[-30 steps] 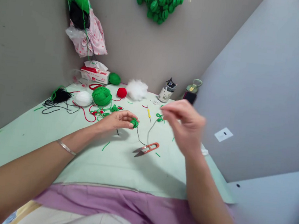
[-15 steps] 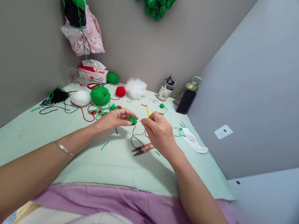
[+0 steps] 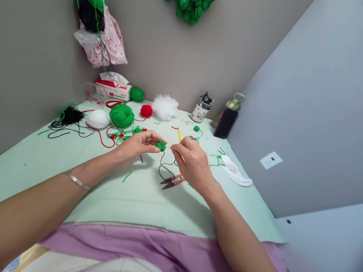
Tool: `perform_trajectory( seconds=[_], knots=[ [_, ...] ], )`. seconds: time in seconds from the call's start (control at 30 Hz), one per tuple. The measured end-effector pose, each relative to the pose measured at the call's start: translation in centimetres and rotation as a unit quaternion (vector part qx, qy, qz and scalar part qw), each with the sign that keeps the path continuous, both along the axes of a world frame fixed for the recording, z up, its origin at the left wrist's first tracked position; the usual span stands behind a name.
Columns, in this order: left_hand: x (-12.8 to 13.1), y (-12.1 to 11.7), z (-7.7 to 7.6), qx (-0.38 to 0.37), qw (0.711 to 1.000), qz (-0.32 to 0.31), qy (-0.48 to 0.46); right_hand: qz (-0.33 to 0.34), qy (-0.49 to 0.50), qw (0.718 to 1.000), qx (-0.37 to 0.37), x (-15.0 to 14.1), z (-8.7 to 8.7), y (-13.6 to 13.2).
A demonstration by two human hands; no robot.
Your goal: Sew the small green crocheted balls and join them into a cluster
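Between the thumb and fingers of my left hand [image 3: 143, 141] is a small green crocheted ball [image 3: 160, 146]. My right hand [image 3: 193, 160] is closed in a pinch just to its right, on a thin needle [image 3: 168, 147] whose pale tip points at the ball. Black yarn [image 3: 160, 165] hangs in a loop below the two hands. Under my right hand lie orange-handled thread snips [image 3: 173, 181], blades toward the left. A yellow-handled crochet hook [image 3: 179, 134] rests on the table behind my right fingers.
Farther back lie a green yarn ball [image 3: 121, 116], white yarn [image 3: 98, 119], red yarn [image 3: 146, 111], black yarn [image 3: 70, 116] and white stuffing [image 3: 165, 107]. A pen cup [image 3: 200, 113] and a phone [image 3: 226, 123] against a bottle stand back right. White cloth [image 3: 236, 172] lies right.
The green ball and my left fingers have shifted very slightly left. My right hand stays almost in place, still pinching the needle.
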State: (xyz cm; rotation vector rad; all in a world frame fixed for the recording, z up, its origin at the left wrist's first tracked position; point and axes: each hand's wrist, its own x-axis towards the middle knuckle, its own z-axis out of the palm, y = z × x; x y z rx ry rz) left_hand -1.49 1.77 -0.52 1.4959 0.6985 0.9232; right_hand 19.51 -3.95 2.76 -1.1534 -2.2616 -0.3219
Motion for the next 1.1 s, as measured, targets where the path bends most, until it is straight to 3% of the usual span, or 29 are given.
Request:
perform_trajectory(
  seconds=[0.53, 0.93, 1.1],
  knots=[
    [0.6, -0.7, 0.5, -0.017, 0.999, 0.024, -0.015, 0.059, 0.162, 0.976, -0.132, -0.2, -0.8, 0.6],
    [0.5, -0.5, 0.2, -0.003, 0.999, 0.019, -0.036, 0.120, 0.284, 0.907, -0.286, 1.0, -0.6, 2.1],
    [0.4, -0.5, 0.1, -0.001, 0.999, 0.016, -0.036, 0.134, 0.352, 0.856, -0.354, 1.2, -1.0, 2.6]
  ],
)
